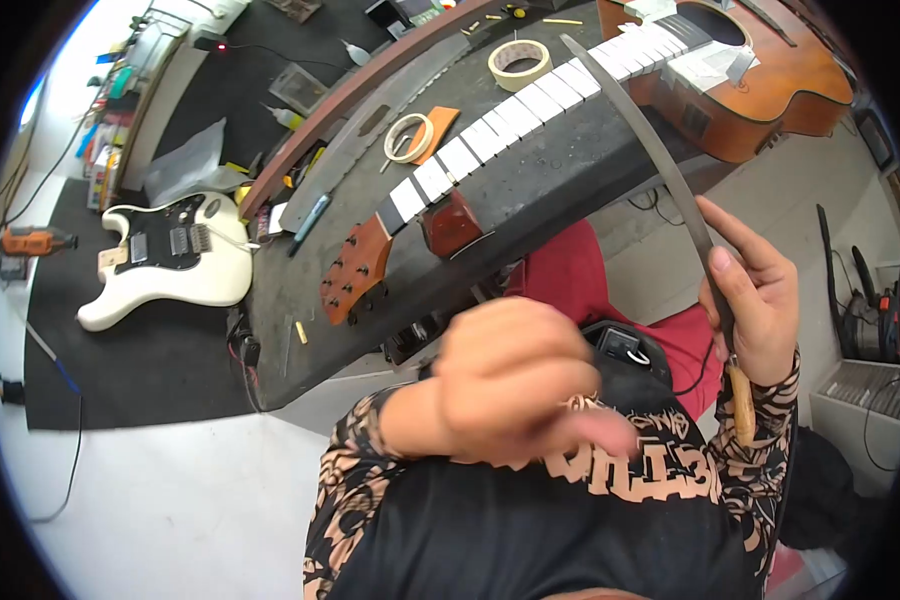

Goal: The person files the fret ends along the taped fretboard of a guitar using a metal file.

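A long grey file with a wooden handle is in my right hand, its blade pointing up and left across the end of the taped fretboard. My left hand is in front of my chest, blurred, with its fingers curled; what it holds, if anything, cannot be made out. The guitar lies on the dark bench, its neck covered with strips of white tape. A dark red block sits under the neck near the headstock.
Two tape rolls, one larger and one thinner, lie behind the neck. A white electric guitar body rests at the left. A blue pen-like tool lies near the bench edge. An orange tool is at the far left.
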Demonstrator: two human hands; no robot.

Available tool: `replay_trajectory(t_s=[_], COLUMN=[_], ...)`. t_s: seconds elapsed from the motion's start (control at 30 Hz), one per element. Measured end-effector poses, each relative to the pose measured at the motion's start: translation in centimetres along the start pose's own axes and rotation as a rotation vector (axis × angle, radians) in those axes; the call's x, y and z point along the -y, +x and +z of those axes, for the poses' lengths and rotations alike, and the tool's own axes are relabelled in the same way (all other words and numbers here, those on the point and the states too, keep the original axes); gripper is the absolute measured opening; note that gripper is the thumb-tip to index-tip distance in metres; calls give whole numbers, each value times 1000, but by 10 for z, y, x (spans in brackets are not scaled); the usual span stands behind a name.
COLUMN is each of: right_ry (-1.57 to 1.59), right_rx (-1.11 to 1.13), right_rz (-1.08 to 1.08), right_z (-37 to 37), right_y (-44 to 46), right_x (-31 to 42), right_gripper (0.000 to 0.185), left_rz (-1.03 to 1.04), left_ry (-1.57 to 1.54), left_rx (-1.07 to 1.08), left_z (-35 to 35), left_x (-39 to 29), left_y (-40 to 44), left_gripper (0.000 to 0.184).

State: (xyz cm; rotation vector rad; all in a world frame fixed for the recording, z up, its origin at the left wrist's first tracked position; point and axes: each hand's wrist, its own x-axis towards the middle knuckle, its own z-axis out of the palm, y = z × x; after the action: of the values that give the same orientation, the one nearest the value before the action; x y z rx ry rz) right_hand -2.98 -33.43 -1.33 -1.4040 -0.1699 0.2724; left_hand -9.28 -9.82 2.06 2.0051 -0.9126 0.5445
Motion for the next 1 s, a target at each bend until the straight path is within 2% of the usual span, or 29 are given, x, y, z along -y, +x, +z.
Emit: replay_trajectory(t_s=[0.07,0.17,0.2,0.27,0.33,0.53,0.67,0.77,0.87,1.0], right_ry=[29,101,118,80,80,56,34,130,262,302], right_rx=[7,-53,-45,-49,-39,-79,-73,4,57,168], right_rz=[-34,-37,-40,-68,-77,-222,-126,-55,2,17], right_z=[-13,-28,-32,-38,-43,-49,-38,-35,-27,-10], right_y=[-15,-33,-38,-43,-49,-54,-64,-66,-56,-44], right_x=[-4,-12,-15,-19,-22,-29,-15,-23,-30,-20], right_gripper=[43,44,44,45,45,45,44,49,51,56], left_rz=[148,204,422,648,786,827,863,892,773,494], left_ry=[-181,-234,-281,-324,-337,-427,-503,-539,-698,-485], left_rx=[-54,-140,-97,-39,-238,-355,-410,-443,-590,-403], left_z=[29,57,61,76,96,108,109,106,114,77], left_x=[-18,-37,-30,-29,-38,-53,-51,-50,-59,-45], left_y=[16,38,47,55,62,66,70,75,73,56], left_gripper=[58,47,47,48,49,52,54,56,53,44])
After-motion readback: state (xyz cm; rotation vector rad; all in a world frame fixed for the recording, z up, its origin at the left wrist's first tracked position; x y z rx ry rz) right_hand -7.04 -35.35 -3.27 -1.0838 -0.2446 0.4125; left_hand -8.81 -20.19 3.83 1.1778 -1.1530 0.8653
